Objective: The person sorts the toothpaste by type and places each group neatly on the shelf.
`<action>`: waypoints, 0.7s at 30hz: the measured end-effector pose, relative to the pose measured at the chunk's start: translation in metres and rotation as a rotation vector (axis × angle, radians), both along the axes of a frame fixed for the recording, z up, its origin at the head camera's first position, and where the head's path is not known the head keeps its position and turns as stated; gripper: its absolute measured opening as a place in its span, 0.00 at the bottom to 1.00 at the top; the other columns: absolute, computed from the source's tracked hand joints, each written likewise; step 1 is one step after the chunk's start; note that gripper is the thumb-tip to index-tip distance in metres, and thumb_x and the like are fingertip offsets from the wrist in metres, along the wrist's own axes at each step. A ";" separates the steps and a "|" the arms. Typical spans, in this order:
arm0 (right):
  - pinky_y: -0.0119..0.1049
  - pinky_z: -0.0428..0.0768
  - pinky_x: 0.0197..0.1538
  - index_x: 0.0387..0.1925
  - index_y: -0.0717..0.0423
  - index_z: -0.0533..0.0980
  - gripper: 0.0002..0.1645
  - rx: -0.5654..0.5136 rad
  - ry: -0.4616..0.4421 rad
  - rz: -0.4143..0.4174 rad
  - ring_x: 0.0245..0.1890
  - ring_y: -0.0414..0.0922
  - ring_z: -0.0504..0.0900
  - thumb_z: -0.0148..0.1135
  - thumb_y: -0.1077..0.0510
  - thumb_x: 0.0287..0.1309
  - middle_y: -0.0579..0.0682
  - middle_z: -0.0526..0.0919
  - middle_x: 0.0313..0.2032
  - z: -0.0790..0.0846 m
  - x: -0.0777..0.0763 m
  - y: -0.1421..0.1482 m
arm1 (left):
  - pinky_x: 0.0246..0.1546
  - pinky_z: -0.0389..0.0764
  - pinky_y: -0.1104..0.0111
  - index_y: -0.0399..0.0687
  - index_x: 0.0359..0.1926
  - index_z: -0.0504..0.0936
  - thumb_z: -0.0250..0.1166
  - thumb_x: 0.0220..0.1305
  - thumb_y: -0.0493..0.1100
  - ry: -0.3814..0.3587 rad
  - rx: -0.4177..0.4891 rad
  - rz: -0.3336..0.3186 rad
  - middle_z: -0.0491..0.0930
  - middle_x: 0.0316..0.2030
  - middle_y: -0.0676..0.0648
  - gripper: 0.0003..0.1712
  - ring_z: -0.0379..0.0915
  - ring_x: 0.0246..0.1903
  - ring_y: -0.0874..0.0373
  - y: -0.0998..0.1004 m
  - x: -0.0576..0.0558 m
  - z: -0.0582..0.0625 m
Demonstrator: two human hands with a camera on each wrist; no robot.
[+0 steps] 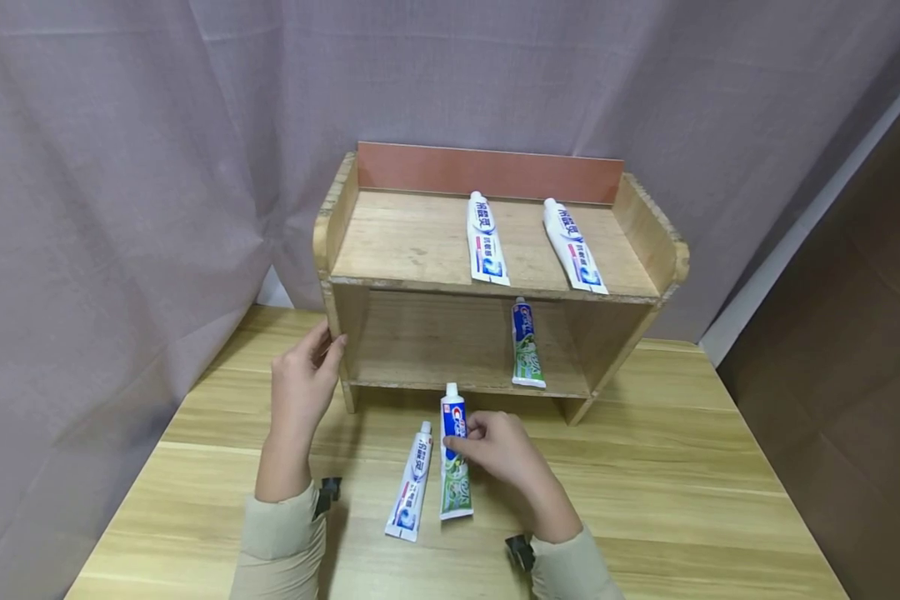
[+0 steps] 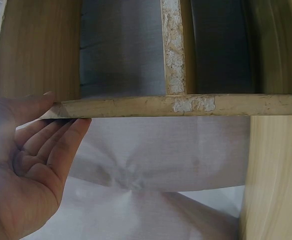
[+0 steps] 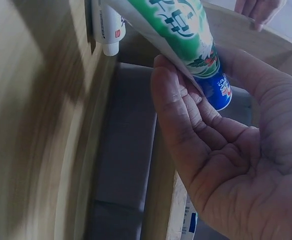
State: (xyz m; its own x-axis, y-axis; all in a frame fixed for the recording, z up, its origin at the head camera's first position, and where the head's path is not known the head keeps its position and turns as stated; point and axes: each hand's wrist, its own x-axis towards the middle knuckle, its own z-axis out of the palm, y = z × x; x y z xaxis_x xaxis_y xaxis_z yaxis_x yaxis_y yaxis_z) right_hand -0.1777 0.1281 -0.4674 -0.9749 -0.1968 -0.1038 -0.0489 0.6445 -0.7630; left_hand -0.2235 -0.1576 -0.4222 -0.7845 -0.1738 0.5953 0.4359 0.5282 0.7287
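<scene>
In the head view, my right hand (image 1: 508, 450) pinches a blue and green toothpaste tube (image 1: 456, 492) between thumb and fingers, its white cap pointing toward the shelf. The right wrist view shows the same tube (image 3: 185, 30) slanting across the fingers. A white and blue toothpaste tube (image 1: 408, 496) lies on the table just left of it. My left hand (image 1: 303, 385) holds the left side panel of the two-tier wooden shelf (image 1: 405, 242). In the left wrist view, the thumb lies on one face of the panel (image 2: 136, 106) and the fingers on the other.
Two white toothpaste tubes, one near the middle (image 1: 487, 242) and one to the right (image 1: 576, 250), lie on the top tier. Another blue and green tube (image 1: 527, 346) lies on the lower tier. A grey curtain (image 1: 450, 75) hangs behind, and a brown panel (image 1: 847, 292) stands at right.
</scene>
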 end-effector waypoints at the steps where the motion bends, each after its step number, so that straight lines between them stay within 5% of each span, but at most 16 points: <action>1: 0.27 0.70 0.20 0.29 0.54 0.79 0.16 0.001 0.003 0.001 0.19 0.40 0.71 0.73 0.47 0.57 0.45 0.77 0.20 0.000 0.000 0.000 | 0.44 0.87 0.69 0.38 0.58 0.82 0.67 0.69 0.38 0.001 -0.002 0.002 0.84 0.49 0.37 0.18 0.85 0.46 0.46 0.000 0.000 0.000; 21: 0.28 0.73 0.20 0.27 0.54 0.79 0.16 0.014 0.044 -0.018 0.20 0.41 0.72 0.75 0.49 0.56 0.47 0.78 0.21 0.017 -0.008 0.000 | 0.43 0.87 0.70 0.37 0.58 0.82 0.67 0.68 0.37 0.012 -0.001 0.004 0.84 0.49 0.36 0.19 0.86 0.45 0.46 -0.001 0.000 -0.001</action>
